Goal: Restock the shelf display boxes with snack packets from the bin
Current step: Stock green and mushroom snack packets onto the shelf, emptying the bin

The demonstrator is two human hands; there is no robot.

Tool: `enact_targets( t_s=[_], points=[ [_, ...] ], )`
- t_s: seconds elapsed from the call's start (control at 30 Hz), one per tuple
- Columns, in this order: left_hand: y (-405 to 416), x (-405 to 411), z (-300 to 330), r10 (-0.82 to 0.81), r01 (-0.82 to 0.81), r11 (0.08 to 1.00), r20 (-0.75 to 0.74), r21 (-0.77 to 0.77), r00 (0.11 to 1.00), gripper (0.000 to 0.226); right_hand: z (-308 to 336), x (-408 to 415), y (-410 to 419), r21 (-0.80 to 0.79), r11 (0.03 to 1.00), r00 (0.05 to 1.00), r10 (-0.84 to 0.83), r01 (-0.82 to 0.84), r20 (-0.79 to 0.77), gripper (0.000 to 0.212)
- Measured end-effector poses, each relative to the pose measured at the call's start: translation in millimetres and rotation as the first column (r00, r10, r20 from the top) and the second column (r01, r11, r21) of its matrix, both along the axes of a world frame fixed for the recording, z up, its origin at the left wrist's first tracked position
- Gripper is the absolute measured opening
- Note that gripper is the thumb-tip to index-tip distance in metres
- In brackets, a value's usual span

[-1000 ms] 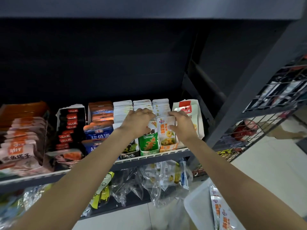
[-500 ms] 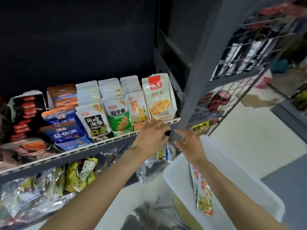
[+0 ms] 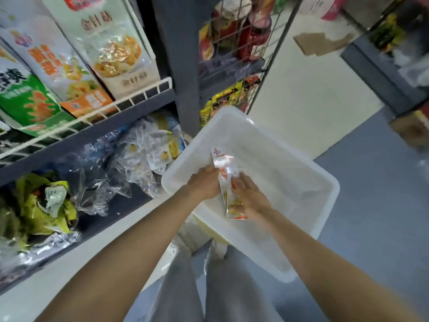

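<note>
Head view: both your hands are down in the bin (image 3: 267, 140), gathering packets (image 3: 228, 182). Your left hand (image 3: 204, 182) grips their left edge; your right hand (image 3: 249, 196) curls over the lower end. Slick film (several sleeves stacked) could fan apart and spill as you lift toward the shelf (image 3: 120, 105).
</note>
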State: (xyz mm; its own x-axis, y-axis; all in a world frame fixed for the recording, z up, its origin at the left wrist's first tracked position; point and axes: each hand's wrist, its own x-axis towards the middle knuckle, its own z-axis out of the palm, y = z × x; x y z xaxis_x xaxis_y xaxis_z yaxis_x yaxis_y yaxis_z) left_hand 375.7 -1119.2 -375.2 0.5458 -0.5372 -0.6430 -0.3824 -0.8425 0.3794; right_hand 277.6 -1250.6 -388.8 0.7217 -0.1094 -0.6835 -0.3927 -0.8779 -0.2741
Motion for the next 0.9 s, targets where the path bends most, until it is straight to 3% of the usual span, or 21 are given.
enact_targets(
  t_s=[0.17,0.27,0.37,0.47,0.57,0.67,0.73,0.9],
  points=[
    [-23.7,-0.3,-20.7,0.177,-0.177,0.984,0.016,-0.002,0.984,0.049,-7.9,-3.3,-21.0,-0.129,0.979,0.98,-0.138,0.157,0.146,0.078],
    [-34.3,2.6,-21.8,0.334,-0.333,0.942,0.031,-0.044,0.942,0.048,-8.9,-2.9,-36.6,-0.112,0.967,0.963,-0.209,0.23,0.173,0.084],
    [-44.3,1.4,-20.3,0.457,-0.455,0.889,0.042,-0.049,0.889,0.064,-11.4,1.2,-48.3,-0.072,0.97,0.961,-0.219,0.233,0.168,0.101],
    [-53.6,1.0,-20.5,0.4,-0.417,0.907,0.181,0.065,0.899,0.075,-13.2,9.4,-55.0,-0.064,0.991,0.988,-0.109,0.117,0.112,0.109],
    [-54.4,6.2,-20.8,0.386,-0.411,0.909,0.238,0.064,0.891,0.077,-10.0,18.9,-54.9,-0.146,0.989,0.993,-0.003,0.021,0.122,0.113],
    [-46.3,8.6,-17.8,0.337,-0.35,0.936,0.332,-0.023,0.881,0.047,-8.3,25.6,-54.5,-0.218,0.975,0.99,0.068,-0.04,0.12,0.117],
    [-39.0,6.7,-9.1,0.329,-0.313,0.944,0.302,-0.103,0.895,0.024,-6.4,29.3,-54.5,-0.231,0.97,0.989,0.106,-0.079,0.106,0.118],
    [-13.5,2.4,24.1,0.412,-0.344,0.897,0.244,-0.278,0.878,0.029,-3.4,40.6,-51.5,-0.262,0.946,0.972,0.219,-0.192,0.079,0.107]
  ],
)
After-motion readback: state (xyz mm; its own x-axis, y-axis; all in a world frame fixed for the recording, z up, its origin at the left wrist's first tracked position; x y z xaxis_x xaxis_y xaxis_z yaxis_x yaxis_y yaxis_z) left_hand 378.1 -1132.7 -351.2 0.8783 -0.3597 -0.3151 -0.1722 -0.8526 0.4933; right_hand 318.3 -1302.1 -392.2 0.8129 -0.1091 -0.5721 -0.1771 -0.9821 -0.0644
